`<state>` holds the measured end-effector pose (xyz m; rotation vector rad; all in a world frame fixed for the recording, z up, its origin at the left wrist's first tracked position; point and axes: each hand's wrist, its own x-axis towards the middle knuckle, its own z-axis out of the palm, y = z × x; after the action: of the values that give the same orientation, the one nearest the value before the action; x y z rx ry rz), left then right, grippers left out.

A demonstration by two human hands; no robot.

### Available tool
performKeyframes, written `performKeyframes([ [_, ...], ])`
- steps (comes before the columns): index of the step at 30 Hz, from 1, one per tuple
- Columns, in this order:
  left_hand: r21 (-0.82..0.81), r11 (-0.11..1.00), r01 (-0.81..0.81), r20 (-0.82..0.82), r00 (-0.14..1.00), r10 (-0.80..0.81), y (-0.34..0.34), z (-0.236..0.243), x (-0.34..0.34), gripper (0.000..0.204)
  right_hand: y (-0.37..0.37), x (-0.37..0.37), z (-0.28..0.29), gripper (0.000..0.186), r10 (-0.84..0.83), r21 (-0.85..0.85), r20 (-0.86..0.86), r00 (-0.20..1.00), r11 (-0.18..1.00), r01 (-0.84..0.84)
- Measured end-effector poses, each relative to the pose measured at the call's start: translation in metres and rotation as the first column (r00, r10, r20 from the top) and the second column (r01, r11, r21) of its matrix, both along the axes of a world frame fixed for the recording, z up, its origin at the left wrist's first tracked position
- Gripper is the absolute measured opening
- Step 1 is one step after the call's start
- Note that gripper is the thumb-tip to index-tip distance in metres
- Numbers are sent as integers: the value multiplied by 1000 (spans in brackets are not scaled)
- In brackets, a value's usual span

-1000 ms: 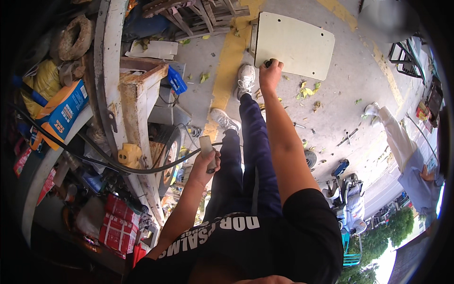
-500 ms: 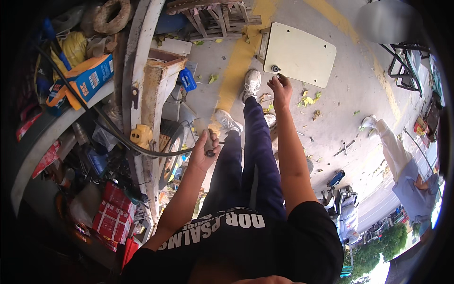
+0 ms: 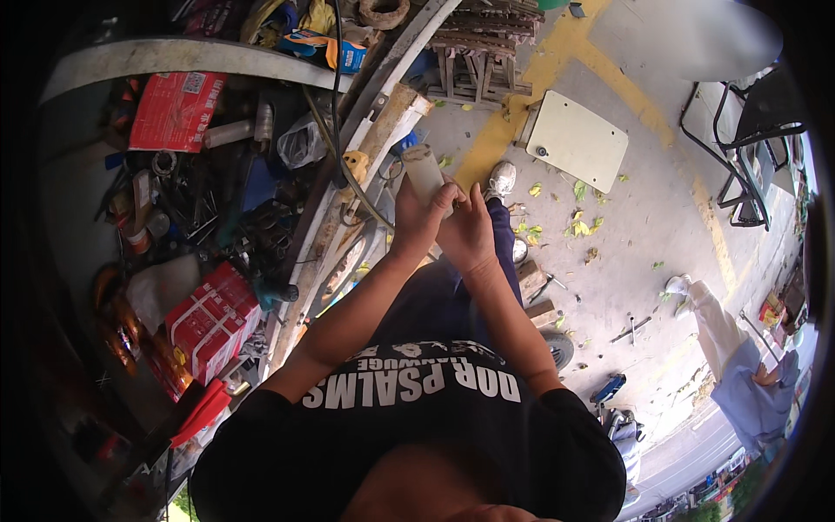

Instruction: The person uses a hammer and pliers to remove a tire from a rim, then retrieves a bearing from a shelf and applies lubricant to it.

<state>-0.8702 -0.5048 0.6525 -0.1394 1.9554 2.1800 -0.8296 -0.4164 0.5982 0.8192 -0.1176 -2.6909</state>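
I see both hands raised together in front of the chest. Left hand (image 3: 416, 219) has its grip closed around a pale flat rectangular piece (image 3: 424, 172), held upright. Right hand (image 3: 470, 233) sits just beside it, fingertips touching the piece's lower edge; whether its grip is clenched, I cannot tell. Beige panel (image 3: 577, 141) lies on the floor (image 3: 644, 235) beyond.

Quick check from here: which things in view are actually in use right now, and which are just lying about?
In use:
left hand
right hand
pale flat block, held by both

Lying about:
cream panel on the floor
red boxes
wooden pallet
fallen leaves
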Motion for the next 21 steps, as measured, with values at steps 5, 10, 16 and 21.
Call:
performKeyframes([
  [5, 199, 954, -225, 28, 974, 224, -30, 41, 20, 25, -29, 7, 24, 40, 10, -50, -145, 989, 999, -17],
  [10, 457, 780, -427, 449, 868, 212, -111, 28, 37, 36, -11, 35, 9, 25, 97, 24, 5, 995, 995, -97],
  [16, 222, 908, -354, 747, 661, 75, -184, -56, 95, 32, 36, 101, 4, 23, 88, 2, 139, 986, 996, -90],
  [21, -210, 961, 182, 693, 721, 15, -116, -109, 104, 43, 71, 145, -19, 30, -54, 119, 181, 982, 992, 33],
])
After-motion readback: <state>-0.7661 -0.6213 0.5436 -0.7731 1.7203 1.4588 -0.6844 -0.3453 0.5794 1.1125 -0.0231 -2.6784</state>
